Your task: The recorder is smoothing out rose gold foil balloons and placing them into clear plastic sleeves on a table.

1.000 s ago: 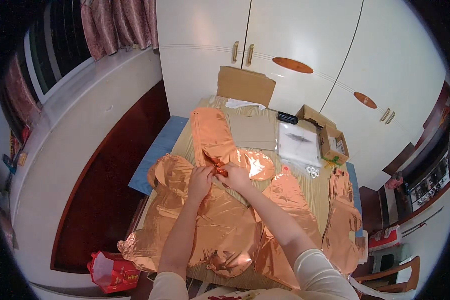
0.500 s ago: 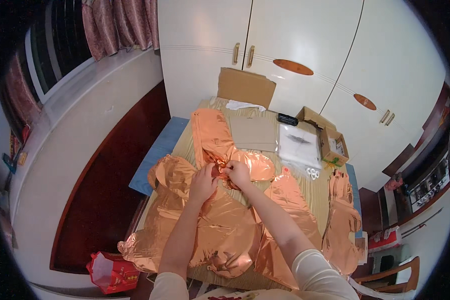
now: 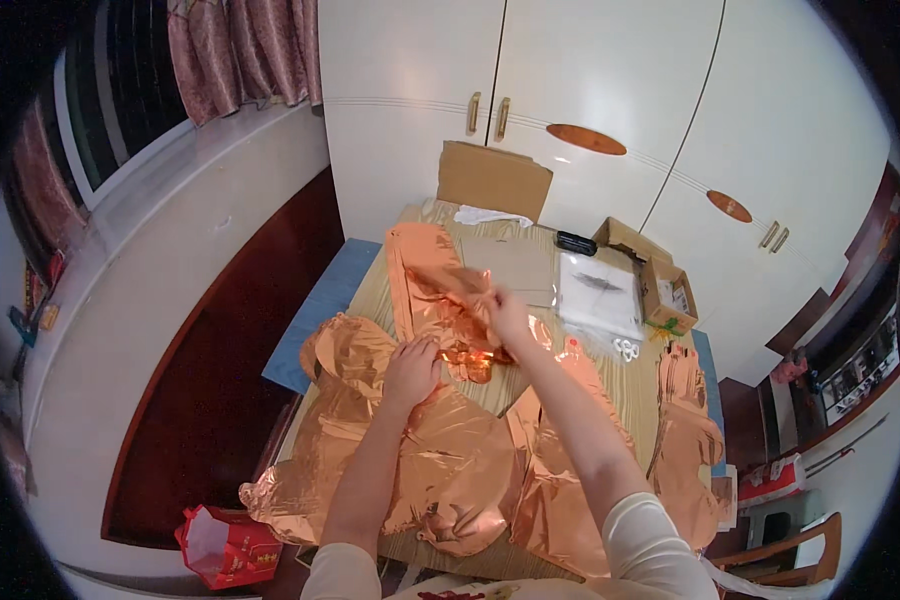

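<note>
Flat, uninflated rose-gold foil balloons cover much of the table. At its centre, my left hand (image 3: 413,373) is closed on a bunched part of one foil balloon (image 3: 417,255). My right hand (image 3: 511,318), slightly blurred, pinches another fold of that same balloon and holds it raised, farther away and to the right. Between the hands the foil is crumpled and shiny. A large foil balloon (image 3: 450,460) lies beneath my forearms. Another foil balloon (image 3: 570,450) is under my right forearm, and one more (image 3: 684,450) rests at the table's right edge.
Grey-brown card (image 3: 515,262), a clear plastic packet (image 3: 598,290), a black case (image 3: 576,241) and an open cardboard box (image 3: 668,297) sit toward the back. White rings (image 3: 626,348) lie near the packet. Brown cardboard (image 3: 495,180) leans against the cabinet. A red bag (image 3: 228,548) stands at lower left.
My right hand has moved away from the left, up and to the right, swinging a fold of foil balloon with it. My left hand stays at nearly the same spot.
</note>
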The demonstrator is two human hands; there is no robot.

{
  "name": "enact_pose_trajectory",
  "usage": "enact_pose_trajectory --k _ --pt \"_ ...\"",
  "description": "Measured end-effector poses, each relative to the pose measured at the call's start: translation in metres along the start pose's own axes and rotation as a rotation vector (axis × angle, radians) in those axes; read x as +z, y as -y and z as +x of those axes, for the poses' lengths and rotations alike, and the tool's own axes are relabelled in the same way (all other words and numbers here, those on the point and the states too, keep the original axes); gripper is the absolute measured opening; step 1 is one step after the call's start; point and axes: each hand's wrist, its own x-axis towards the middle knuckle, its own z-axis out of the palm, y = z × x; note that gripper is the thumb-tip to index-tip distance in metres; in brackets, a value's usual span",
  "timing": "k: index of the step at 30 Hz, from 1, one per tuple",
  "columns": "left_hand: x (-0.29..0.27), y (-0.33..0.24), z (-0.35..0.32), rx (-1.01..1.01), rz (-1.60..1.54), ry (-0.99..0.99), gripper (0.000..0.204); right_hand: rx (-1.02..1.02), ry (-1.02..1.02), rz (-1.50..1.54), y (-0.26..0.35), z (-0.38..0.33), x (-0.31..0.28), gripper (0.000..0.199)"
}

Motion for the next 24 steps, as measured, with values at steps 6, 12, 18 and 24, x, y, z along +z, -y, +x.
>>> enact_pose_trajectory --k 6,12,18,24 --pt "0.004 0.004 -0.004 0.027 0.029 -0.116 0.026 -0.176 -0.414 -0.12 0.047 0.059 -0.083 0.025" --pt "-0.004 -0.012 0.005 0.039 -0.079 -0.093 0.02 -0.299 -0.403 -0.139 0.102 0.036 -0.202 0.015" --pt "-0.004 -0.005 0.004 -0.009 -0.083 0.001 0.019 -0.517 -0.258 -0.836 0.142 -0.092 -0.249 0.032" --pt "-0.003 0.008 0.015 0.149 -0.041 0.019 0.027 -0.715 0.038 -1.112 0.114 -0.237 -0.248 0.059"
